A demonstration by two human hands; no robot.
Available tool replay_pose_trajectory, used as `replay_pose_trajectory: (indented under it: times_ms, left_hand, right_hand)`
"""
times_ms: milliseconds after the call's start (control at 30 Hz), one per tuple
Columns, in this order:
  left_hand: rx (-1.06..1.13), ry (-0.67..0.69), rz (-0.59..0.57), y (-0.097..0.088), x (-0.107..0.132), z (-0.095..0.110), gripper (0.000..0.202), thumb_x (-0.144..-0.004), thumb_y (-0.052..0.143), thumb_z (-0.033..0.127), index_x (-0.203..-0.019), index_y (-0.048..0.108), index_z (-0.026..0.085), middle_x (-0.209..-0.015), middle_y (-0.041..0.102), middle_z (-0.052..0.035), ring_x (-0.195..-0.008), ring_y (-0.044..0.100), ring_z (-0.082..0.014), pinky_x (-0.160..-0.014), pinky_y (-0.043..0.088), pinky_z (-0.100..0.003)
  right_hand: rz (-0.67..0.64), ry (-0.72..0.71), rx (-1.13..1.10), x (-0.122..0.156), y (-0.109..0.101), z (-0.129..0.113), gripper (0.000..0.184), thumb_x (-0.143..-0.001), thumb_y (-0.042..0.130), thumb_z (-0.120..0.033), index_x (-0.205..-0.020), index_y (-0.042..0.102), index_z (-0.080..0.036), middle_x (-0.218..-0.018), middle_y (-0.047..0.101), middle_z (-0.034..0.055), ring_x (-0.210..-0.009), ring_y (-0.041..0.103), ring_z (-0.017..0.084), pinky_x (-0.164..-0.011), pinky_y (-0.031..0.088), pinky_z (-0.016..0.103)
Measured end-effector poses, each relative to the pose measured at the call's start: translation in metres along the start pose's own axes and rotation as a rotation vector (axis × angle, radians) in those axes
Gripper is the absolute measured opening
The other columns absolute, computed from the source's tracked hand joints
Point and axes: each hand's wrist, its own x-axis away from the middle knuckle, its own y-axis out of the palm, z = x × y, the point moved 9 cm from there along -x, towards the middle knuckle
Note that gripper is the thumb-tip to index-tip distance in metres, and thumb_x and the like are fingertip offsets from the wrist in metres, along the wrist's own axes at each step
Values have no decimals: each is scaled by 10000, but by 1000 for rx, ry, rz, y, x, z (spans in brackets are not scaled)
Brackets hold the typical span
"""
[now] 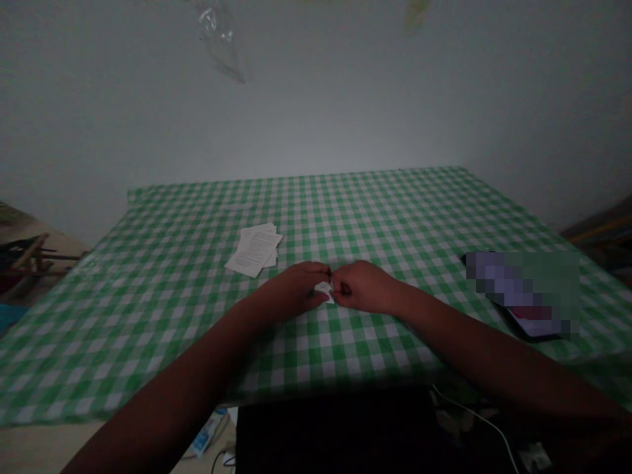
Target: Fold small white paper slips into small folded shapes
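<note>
Near the front middle of the table, my left hand [302, 289] and my right hand [365, 286] meet over a small piece of white paper [324, 288] with faint print. The left hand curls over the paper, thumb below and fingers above. Its fingers are closed on the paper's left part. Opposite, the right hand's fingers are bent into a pinch at the paper's right edge. Most of the paper is hidden by the hands. Beyond my left hand lies a loose, overlapping pile of printed paper sheets [254, 250].
A green and white checked cloth [375, 217] covers the table. To the right lies a phone [528, 316], partly blurred out. Behind the table stands a pale wall [320, 99] with a clear plastic bag [220, 36] on it. A white cable [486, 421] hangs below the front edge.
</note>
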Motion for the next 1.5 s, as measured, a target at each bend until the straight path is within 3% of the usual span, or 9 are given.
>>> replay_pose_trajectory:
  times_ms: [200,567,833,1100,1333,1500]
  left_hand:
    - [-4,4,8,3,0,-3,266,-881,635,193,-1146,638,202,-1259,621,-72,-1179,578,-215,-1052,451,-388]
    - [-7,-1,53,5,2,-7,320,-887,644,253,-1192,615,161,-1313,606,-107,-1235,555,-224,-1092,425,-394]
    - [25,24,66,5,1,-8,331,-875,658,227,-1201,612,199,-1285,619,-84,-1197,580,-221,-1063,445,-400]
    - [14,-17,43,5,0,-9,356,-861,673,216,-1206,619,148,-1308,610,-113,-1225,562,-235,-1077,434,-393]
    - [55,12,30,4,-1,-6,309,-875,652,202,-1182,629,200,-1262,624,-74,-1184,579,-207,-1065,439,-380]
    - [28,6,45,3,-1,-7,351,-865,672,218,-1208,609,179,-1299,606,-91,-1210,564,-219,-1077,430,-384]
  right_hand:
    - [7,3,-35,1,1,3,107,-826,653,-275,-751,648,-198,-699,654,-16,-637,552,120,-597,324,256]
    - [147,207,18,-13,-13,45,93,-828,643,-247,-760,633,-183,-718,648,2,-653,539,122,-593,316,253]
    - [46,61,-74,1,-3,12,84,-815,653,-249,-752,649,-193,-663,627,-27,-609,527,105,-593,327,242]
    - [89,221,-25,-13,-11,37,83,-815,663,-245,-757,668,-186,-711,659,-2,-626,538,109,-584,318,250]
    - [14,119,-71,-3,-3,9,72,-807,653,-217,-740,671,-197,-681,661,-16,-609,551,105,-585,335,250]
    - [45,189,21,-5,-10,19,79,-805,669,-260,-772,680,-189,-704,669,0,-636,559,125,-591,341,260]
